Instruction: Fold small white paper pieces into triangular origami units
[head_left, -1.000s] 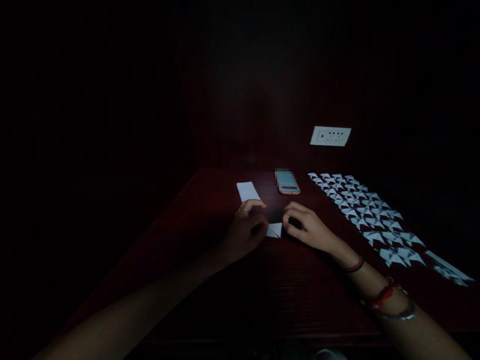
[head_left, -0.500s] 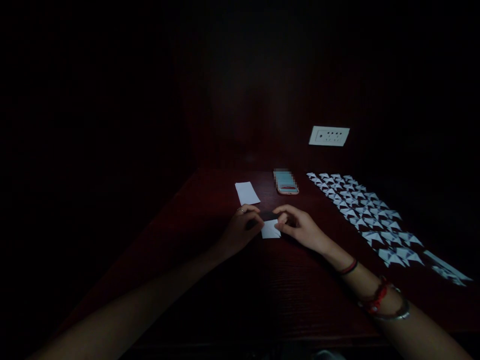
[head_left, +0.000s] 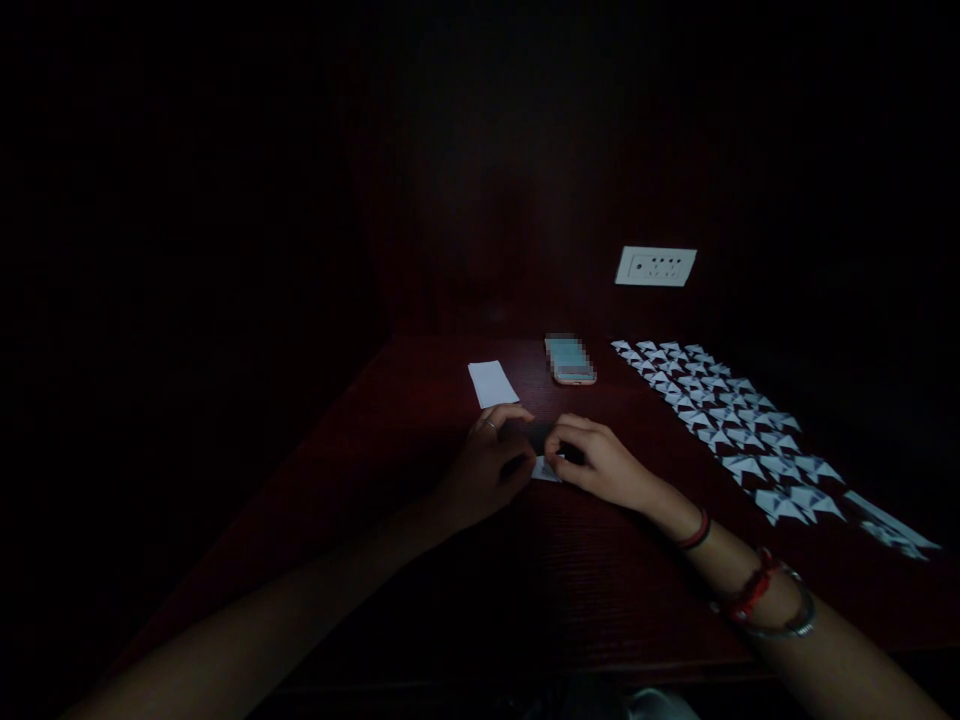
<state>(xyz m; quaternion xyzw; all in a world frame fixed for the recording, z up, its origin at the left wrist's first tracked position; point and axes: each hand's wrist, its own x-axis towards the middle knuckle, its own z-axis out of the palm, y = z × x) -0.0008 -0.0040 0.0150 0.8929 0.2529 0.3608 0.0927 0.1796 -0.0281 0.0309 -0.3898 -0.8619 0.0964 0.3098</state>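
Note:
Between my two hands is a small white piece of paper, low over the dark red table. My left hand, with a ring on one finger, has its thumb and fingertips at the paper's left edge. On the other side my right hand is curled, thumb and forefinger closed on the paper's right part. Fingers cover much of the sheet, so its folds are hard to make out. Just beyond my left hand lies a stack of white paper.
A phone lies farther back. Along the right side are rows of several folded paper shapes, with a white strip near the closest ones. A socket panel is on the back wall.
The paper between my hands shows less of its surface and looks folded over. My hands have drawn closer together, and my right fingers have curled further over the sheet.

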